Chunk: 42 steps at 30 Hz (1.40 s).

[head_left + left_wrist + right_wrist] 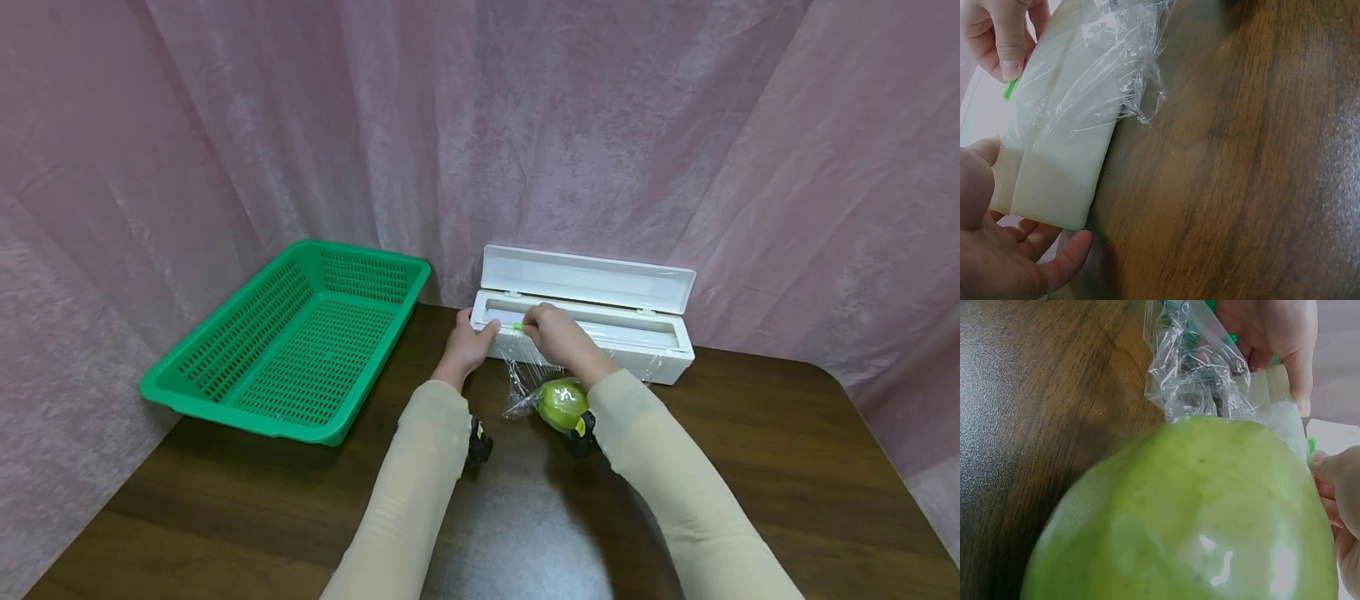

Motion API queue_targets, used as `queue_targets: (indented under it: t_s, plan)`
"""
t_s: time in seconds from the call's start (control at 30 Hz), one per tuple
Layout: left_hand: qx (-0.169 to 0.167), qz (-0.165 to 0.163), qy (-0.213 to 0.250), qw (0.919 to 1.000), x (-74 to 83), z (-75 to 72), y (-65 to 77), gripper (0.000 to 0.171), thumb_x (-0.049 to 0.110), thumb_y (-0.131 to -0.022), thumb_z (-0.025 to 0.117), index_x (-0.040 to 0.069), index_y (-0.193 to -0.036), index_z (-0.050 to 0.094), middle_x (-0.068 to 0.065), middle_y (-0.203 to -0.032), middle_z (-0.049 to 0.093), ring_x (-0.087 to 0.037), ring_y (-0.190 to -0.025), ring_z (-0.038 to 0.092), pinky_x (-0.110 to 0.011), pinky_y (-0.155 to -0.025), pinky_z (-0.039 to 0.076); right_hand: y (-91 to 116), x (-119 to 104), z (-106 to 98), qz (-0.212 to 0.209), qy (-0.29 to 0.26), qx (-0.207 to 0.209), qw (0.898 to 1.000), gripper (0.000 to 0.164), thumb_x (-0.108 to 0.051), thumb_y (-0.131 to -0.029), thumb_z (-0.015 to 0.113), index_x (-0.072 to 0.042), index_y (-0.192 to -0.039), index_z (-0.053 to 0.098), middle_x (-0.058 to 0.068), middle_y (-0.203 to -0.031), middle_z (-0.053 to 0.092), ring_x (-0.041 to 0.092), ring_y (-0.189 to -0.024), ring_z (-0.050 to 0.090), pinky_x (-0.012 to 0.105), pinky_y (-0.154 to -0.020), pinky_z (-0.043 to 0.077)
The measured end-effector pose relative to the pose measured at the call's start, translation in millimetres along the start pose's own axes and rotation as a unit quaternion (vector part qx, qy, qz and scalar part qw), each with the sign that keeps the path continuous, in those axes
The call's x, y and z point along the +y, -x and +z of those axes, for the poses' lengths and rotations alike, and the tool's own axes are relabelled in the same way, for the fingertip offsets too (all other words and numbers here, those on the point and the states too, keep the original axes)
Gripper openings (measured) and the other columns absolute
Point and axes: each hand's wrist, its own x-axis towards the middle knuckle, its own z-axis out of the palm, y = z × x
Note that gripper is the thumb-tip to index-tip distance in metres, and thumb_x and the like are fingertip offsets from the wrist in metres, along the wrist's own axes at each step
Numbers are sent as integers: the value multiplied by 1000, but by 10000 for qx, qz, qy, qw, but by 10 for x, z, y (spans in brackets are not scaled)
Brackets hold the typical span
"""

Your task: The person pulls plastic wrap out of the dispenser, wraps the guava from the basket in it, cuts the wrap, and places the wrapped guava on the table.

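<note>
A long white cling film dispenser (pixel 592 329) lies on the table with its lid raised at the back. My left hand (pixel 463 348) holds its left end, thumb on the top edge. Farther along the front edge, my right hand (pixel 558 337) pinches a small green slide cutter (pixel 1010 89) between thumb and fingers. Clear cling film (pixel 1110 69) hangs creased over the dispenser's front. In front of it, below my right wrist, is a round green apple-like fruit (pixel 1191 512) with film around it; the film's loose end bunches at its left side.
A green slatted plastic basket (pixel 345 417) stands at the left of the dark wooden table (pixel 765 467). Behind the table hangs a pink curtain (pixel 585 125), close to the dispenser's raised lid.
</note>
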Motion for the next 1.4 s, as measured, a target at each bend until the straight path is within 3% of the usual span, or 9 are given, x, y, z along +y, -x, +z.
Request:
queue_targets:
  t_s: [0.93, 1.4]
  plan:
    - [6, 6, -2, 10000, -13, 9, -19, 66, 38, -95, 52, 6, -146, 24, -26, -141, 40, -34, -131, 39, -43, -109, 32, 0, 59, -9, -276, 133, 17, 9995, 19, -12, -95, 55, 3, -105, 64, 14, -97, 63, 26, -87, 60, 39, -82, 51]
    - [-74, -41, 48, 10000, 4, -7, 4, 67, 38, -96, 51, 6, -147, 22, -25, -143, 38, -34, -132, 38, -43, -110, 31, 23, 56, -32, -220, 63, -79, 9997, 20, -11, -95, 55, 3, -106, 63, 15, -97, 62, 25, -86, 60, 38, -81, 52]
